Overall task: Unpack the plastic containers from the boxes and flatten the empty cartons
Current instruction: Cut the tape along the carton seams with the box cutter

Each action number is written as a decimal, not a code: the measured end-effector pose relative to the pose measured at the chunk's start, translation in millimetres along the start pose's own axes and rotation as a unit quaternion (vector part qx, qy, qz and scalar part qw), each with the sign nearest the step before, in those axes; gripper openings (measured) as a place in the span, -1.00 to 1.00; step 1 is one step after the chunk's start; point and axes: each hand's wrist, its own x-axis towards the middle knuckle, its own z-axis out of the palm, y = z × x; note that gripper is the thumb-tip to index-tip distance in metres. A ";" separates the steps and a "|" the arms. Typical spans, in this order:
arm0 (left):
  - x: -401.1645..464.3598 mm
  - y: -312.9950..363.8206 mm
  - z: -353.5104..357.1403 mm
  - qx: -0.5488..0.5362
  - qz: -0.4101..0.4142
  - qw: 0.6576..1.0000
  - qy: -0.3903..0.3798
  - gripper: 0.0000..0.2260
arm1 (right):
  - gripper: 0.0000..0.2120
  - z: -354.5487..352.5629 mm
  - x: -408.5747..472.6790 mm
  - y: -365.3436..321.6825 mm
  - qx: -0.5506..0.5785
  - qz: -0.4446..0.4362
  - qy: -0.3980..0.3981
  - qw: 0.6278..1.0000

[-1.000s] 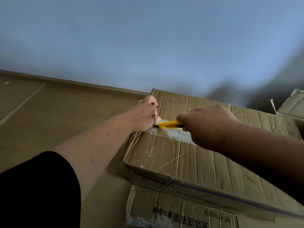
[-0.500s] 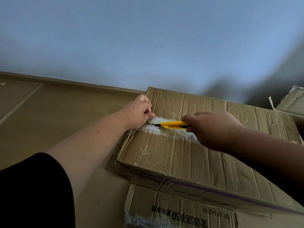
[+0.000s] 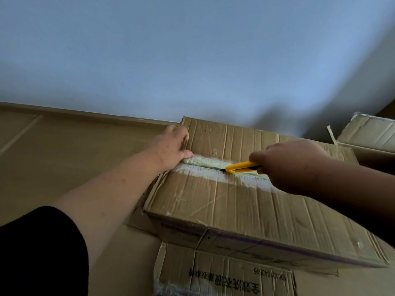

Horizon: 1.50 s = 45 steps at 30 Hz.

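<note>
Carton: we have a sealed cardboard box [image 3: 245, 201] lying flat-topped in front of us, its far edge against the wall [image 3: 192, 60], a second printed carton [image 3: 213, 274] under its near side.
Seam: the taped centre seam [image 3: 213, 167] runs from 9 o'clock towards 3 o'clock across the lid; at the left end the flaps stand slightly apart and something pale green shows in the gap.
Left hand: our left hand [image 3: 171, 146] sits at the box's 9 o'clock edge, fingers curled over the far flap's end and thumb pressed at the seam's start, steadying it.
Right hand: our right hand [image 3: 292, 165] is wrapped round a yellow utility knife [image 3: 241, 167], tip pointing to 9 o'clock and resting in the seam, roughly mid-lid.
Handling: we judge the board as worn, creased and fairly limp, stiff only along its folds; the tape looks slick. Weight we cannot tell.
Where to hold: we would grip the flap edges beside the seam, never across the blade's path.
Contents: plastic containers are not visible; a shallow cut seems wise to spare them.
Other: another opened box [image 3: 367, 133] stands at 2 o'clock.
</note>
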 end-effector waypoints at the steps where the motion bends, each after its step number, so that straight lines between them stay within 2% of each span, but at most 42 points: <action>1: -0.4 0.7 0.7 0.003 -0.001 1.000 -0.002 -0.67 | -0.90 1.2 -3.2 2.9 0.002 0.002 -0.002 1.000; 5: -1.0 3.1 1.8 0.020 -0.005 1.000 -0.022 -0.45 | -0.91 5.3 -17.6 17.4 0.009 0.013 -0.006 1.000; 7: -0.8 4.3 2.0 0.042 0.000 0.998 -0.042 -0.42 | -0.90 9.2 -23.6 22.2 0.012 0.012 -0.002 1.000; 28: 0.1 -6.5 12.9 0.040 -0.001 0.999 -0.024 -0.50 | -0.89 24.7 -25.4 34.6 0.078 0.011 0.002 0.997; 38: -2.0 -6.3 13.0 0.065 0.011 0.998 -0.018 -0.49 | -0.89 8.6 -2.0 19.0 0.009 -0.009 0.001 1.000; 45: -5.1 -4.7 9.9 0.092 0.018 0.995 -0.038 -0.48 | -0.86 8.7 -16.8 29.8 0.002 -0.006 0.006 1.000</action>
